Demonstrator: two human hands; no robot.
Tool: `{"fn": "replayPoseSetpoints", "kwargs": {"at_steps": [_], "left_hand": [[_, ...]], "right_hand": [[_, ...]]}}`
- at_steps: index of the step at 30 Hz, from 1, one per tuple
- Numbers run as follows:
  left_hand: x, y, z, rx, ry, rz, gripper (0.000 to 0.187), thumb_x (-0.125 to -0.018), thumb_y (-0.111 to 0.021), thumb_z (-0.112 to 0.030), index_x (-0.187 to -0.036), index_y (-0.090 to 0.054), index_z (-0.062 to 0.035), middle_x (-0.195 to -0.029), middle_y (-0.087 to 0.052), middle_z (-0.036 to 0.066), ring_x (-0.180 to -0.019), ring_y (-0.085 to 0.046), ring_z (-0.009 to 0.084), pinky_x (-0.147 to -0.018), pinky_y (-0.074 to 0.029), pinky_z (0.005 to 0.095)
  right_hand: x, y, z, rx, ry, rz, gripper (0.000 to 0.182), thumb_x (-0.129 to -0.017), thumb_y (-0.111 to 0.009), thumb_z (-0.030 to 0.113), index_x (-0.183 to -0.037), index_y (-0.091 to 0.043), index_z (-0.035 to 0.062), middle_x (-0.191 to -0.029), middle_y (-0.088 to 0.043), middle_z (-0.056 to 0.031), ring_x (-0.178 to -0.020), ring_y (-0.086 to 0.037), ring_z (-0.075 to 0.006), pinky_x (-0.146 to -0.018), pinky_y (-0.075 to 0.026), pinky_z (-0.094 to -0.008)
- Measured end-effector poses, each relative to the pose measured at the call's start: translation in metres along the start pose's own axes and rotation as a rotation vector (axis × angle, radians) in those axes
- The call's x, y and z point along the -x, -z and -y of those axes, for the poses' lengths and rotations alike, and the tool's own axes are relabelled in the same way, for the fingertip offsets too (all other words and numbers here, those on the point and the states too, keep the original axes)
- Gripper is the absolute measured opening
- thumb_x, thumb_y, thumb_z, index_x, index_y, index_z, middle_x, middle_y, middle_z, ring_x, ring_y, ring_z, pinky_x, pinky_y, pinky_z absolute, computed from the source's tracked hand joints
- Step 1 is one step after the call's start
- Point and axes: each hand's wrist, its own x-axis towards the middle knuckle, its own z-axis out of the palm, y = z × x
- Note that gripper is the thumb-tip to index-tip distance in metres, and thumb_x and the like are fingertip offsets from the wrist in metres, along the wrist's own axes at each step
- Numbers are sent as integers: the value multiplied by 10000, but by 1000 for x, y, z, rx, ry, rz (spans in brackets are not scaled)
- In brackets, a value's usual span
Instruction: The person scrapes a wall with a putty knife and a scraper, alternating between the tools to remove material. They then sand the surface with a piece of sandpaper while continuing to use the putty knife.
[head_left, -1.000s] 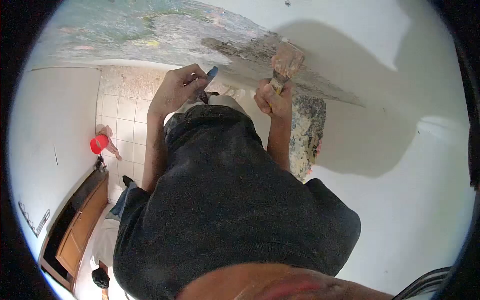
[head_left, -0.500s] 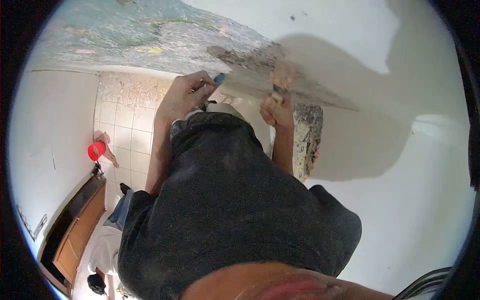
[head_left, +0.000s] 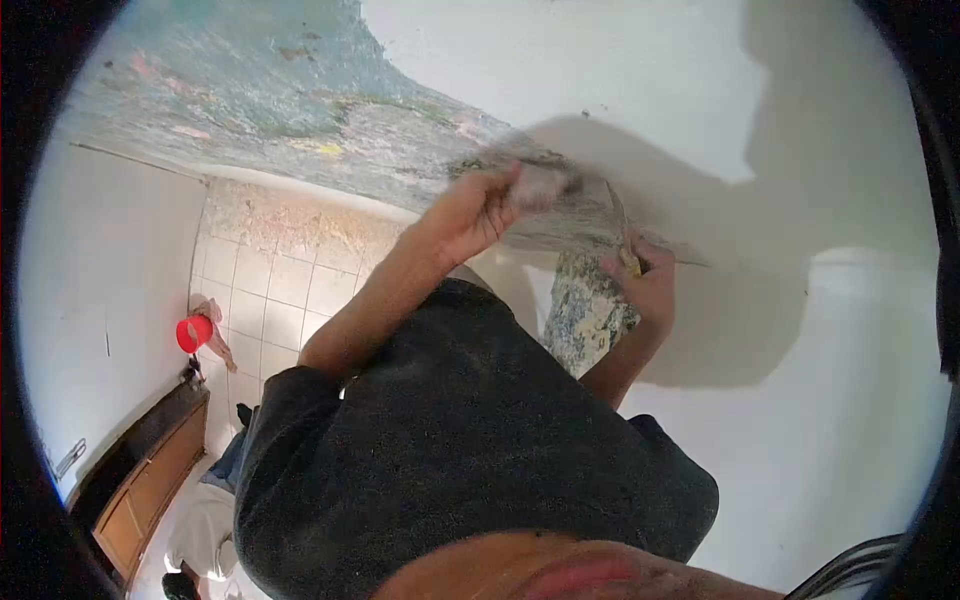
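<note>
My left hand [head_left: 475, 222] is closed in front of the rough, patchy wall [head_left: 390, 140]. A pale, motion-blurred shape [head_left: 542, 187] shows at its fingertips, and I cannot make out what it is. To the right, my right hand [head_left: 648, 285] grips a scraper-like tool [head_left: 629, 258] by its yellowish handle. The tool's thin blade points up toward the wall, at the lower edge of the stripped area.
A tiled floor [head_left: 285, 285] lies below on the left, with a red container [head_left: 194, 333] beside a pinkish cloth. A person in light clothing [head_left: 205, 520] is at the lower left, near a wooden cabinet [head_left: 150, 490]. A paint-spattered board-like surface [head_left: 585, 310] is beside my right forearm.
Both hands have moved right in the view, my left hand further along the wall and my right hand lower. The blue-tipped object at my left fingers no longer shows clearly. The view has shifted slightly.
</note>
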Motion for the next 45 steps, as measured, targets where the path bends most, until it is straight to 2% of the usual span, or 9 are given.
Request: {"fn": "replayPoseSetpoints", "kwargs": {"at_steps": [7,12,18,20,23,27,32,40,45], "left_hand": [[66,19,-79,-1366,-634,-487,474,-989,-560,-319,-1281,-559,54,-1216,-647,162,-1164,-552,169,-1004,-406,267],[81,61,-121,-335,-1074,-280,357,-998,-539,-238,-1229,-540,34,-1192,-610,215,-1099,-594,203,-959,-490,280],[5,23,-33,-1044,-1953,-519,104,-955,-549,-46,-920,-453,-25,-847,-508,75,-771,-557,156,-664,-470,268],[-10,28,10,-1427,-1521,-704,135,-858,-605,14,-970,-530,-1,-1124,-620,268,-1027,-658,300,-746,-540,320],[-54,54,28,-1547,-1867,-427,115,-803,-602,69,-908,-558,56,-1252,-561,315,-1133,-557,515,-863,-537,424],[-62,103,37,-1931,-1849,-292,184,-834,-612,27,-1015,-589,37,-1182,-608,302,-999,-652,425,-730,-576,379],[-44,219,23,-1796,-1050,-855,189,-881,-566,5,-1066,-538,34,-1229,-597,270,-925,-668,398,-737,-560,387],[-1,66,-92,-1179,-2086,-895,110,-958,-532,-41,-896,-521,49,-810,-570,130,-795,-612,245,-668,-482,335],[-58,70,22,-1467,-1688,-775,520,-891,-542,-10,-1379,-388,83,-1395,-440,310,-1174,-585,346,-845,-506,342]], "right_hand": [[7,-20,-43,4,-2,-71,652,-749,-830,240,-1337,-572,130,-670,-491,50,-641,-406,-77,-663,-425,-235],[6,-26,-33,-5,21,-27,631,-765,-819,236,-1328,-571,96,-656,-485,4,-638,-413,-69,-653,-415,-227],[-10,-34,-27,29,156,55,651,-759,-822,233,-1353,-565,155,-594,-427,-27,-584,-357,-76,-594,-380,-221],[-11,-32,-13,-8,183,51,661,-749,-828,207,-1352,-565,141,-588,-436,-6,-569,-350,-68,-565,-361,-214],[-3,-21,-13,-41,245,-15,569,-737,-831,183,-1233,-565,96,-584,-474,12,-549,-367,-60,-537,-366,-211],[9,-17,-7,-148,242,-76,335,-738,-835,186,-880,-568,45,-578,-523,16,-521,-437,-54,-492,-382,-235],[25,-3,-15,108,318,-3,623,-708,-840,186,-1265,-615,19,-620,-596,-9,-525,-475,-60,-526,-407,-208],[29,-7,-9,-79,330,-96,432,-717,-849,295,-1007,-717,4,-569,-555,-6,-456,-444,-91,-486,-397,-247],[27,-5,-28,-119,279,-51,311,-716,-840,293,-742,-676,29,-549,-525,0,-470,-464,-91,-479,-403,-263]]}}
